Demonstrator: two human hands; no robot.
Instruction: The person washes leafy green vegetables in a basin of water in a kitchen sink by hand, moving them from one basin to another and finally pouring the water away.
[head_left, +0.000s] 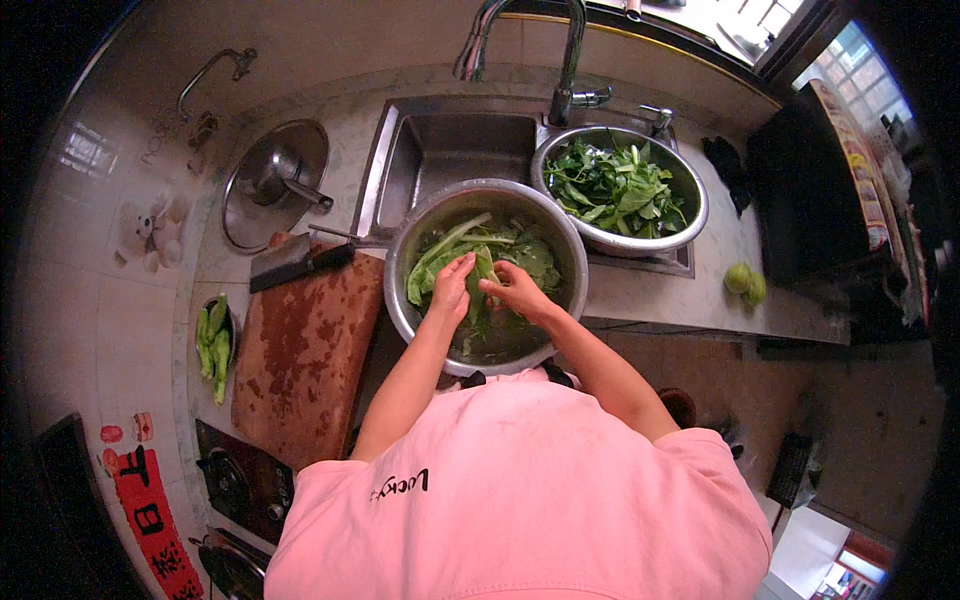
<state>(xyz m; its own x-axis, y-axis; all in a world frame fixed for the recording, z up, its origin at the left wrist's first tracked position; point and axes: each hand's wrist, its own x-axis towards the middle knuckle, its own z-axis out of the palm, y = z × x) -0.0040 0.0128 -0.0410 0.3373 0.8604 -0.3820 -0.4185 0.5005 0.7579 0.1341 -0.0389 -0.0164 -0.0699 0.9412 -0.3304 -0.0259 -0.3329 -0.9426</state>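
Over a large metal basin (414, 225), my left hand (453, 286) and my right hand (520, 291) both grip a green leaf (484, 274) of a leafy vegetable. The leaf stands roughly upright between my fingers. Below it, more leafy greens (534, 259) with pale stalks lie in the basin, in what looks like water. Behind and to the right stands a second metal basin (694, 232), heaped with loose green leaves (622, 187). Part of the right-hand fingers is hidden by the leaf.
A steel sink (465, 150) with a tall faucet (574, 67) lies behind the basin. To the left are a wet wooden cutting board (300, 352), a cleaver (289, 262), a pot lid (319, 150) with a metal ladle (274, 176), and a bowl of green peppers (217, 345). Two green fruits (745, 283) sit at right.
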